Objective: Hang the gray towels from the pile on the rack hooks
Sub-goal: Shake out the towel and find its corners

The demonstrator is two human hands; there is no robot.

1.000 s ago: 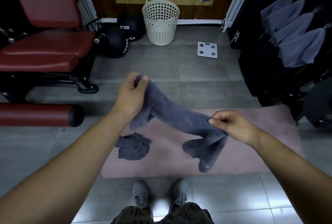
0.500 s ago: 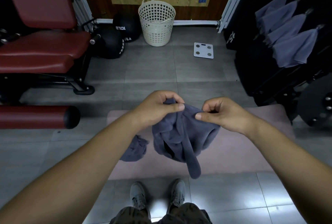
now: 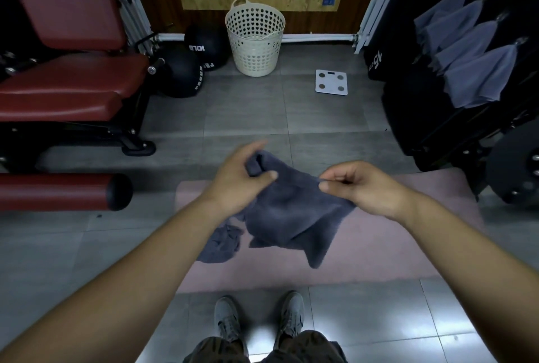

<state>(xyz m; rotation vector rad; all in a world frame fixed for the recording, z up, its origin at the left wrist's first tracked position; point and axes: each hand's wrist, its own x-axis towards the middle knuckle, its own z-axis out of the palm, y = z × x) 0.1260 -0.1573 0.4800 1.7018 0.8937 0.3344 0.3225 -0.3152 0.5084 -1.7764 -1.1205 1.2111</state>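
A gray towel [image 3: 291,211] hangs between my two hands above the pink mat [image 3: 379,246]. My left hand [image 3: 239,179] grips its upper left edge with thumb and fingers. My right hand [image 3: 358,185] pinches the upper right edge between thumb and forefinger. One crumpled gray towel [image 3: 221,243] lies on the mat's left side, partly behind my left forearm. Several gray towels [image 3: 472,74] hang from hooks on the dark rack [image 3: 431,117] at the right.
A cream perforated basket [image 3: 255,39] stands at the back wall. A white scale [image 3: 331,82] lies on the tiles. Black medicine balls [image 3: 182,74] and a red bench [image 3: 67,82] stand at left, with a red roller pad [image 3: 64,192]. My shoes [image 3: 259,319] are at the bottom.
The hands first came together bunching the towel, then drew apart a little, so the towel now spreads wider between them. The view tilted slightly.
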